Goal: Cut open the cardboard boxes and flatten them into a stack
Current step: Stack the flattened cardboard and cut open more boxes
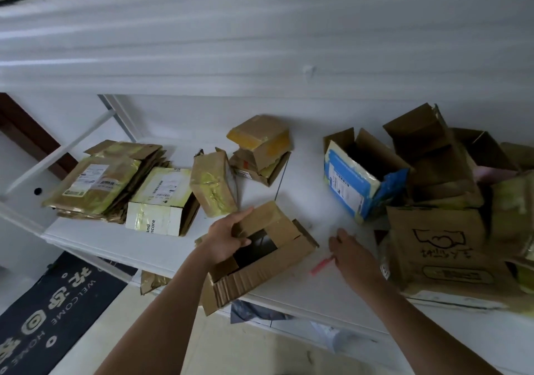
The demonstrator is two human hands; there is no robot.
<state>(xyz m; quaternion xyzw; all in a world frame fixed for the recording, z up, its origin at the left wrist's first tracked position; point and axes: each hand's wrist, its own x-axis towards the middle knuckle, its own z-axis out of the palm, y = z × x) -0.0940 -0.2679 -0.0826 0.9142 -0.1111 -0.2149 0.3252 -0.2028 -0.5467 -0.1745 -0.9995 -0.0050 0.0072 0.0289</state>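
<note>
An open brown cardboard box (277, 256) lies on its side at the front edge of the white table (303, 291), its flaps spread and its dark inside showing. My left hand (228, 238) grips the box's upper flap, thumb on top and fingers curled under it. My right hand (354, 256) hovers low over the table to the right of the box, fingers stretched forward. A pink cutter (320, 268) lies on the table with its end at the edge of that hand. A stack of flattened boxes (95, 184) sits at the far left.
A white box (161, 201), a taped brown box (213, 186) and two small stacked boxes (260, 149) stand behind. A blue box (355, 181) and a pile of open cartons (433, 158) crowd the right. A dark welcome mat (57, 302) lies on the floor.
</note>
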